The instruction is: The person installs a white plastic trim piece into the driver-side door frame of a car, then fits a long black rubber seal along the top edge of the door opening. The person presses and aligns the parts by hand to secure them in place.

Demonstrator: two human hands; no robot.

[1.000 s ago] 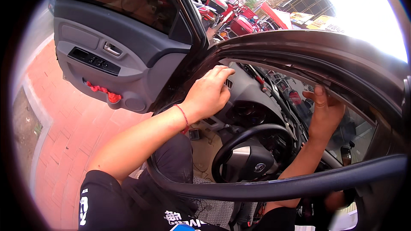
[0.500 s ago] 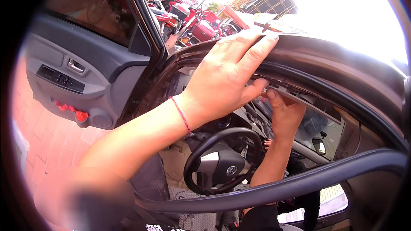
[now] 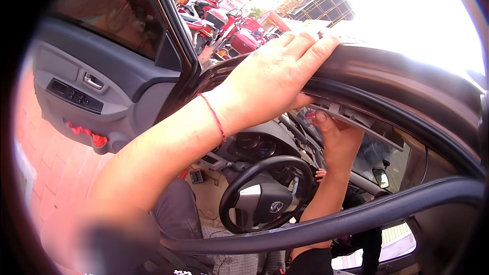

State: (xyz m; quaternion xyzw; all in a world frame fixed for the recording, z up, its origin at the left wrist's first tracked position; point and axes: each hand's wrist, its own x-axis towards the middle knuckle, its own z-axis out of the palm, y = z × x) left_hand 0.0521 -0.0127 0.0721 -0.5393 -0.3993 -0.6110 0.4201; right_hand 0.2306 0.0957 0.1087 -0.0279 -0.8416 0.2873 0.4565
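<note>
My left hand (image 3: 272, 79), with a thin pink cord at the wrist, lies over the edge of the brown car roof (image 3: 387, 63). Its fingers stretch across the top, and its thumb goes below the edge, partly hidden. Beneath the roof, inside the car, my right hand (image 3: 338, 135) reaches up behind a black rubber seal (image 3: 377, 103). It grips a ribbed grey plastic trim strip (image 3: 351, 117) with the thumb bent against the near end. The fingers behind the strip are mostly hidden.
A dark curved bar (image 3: 326, 229) crosses in front of my right forearm. The steering wheel (image 3: 226, 201) stands below my hands. At left is the open door (image 3: 117, 86). Another person's fingers (image 3: 320, 174) show beyond the wheel. Red motor vehicles (image 3: 244, 40) stand outside.
My left hand has shifted slightly right and up along the roof edge, and its thumb has drawn away from my right thumb. My right hand stays at the trim strip, whose near end shows more.
</note>
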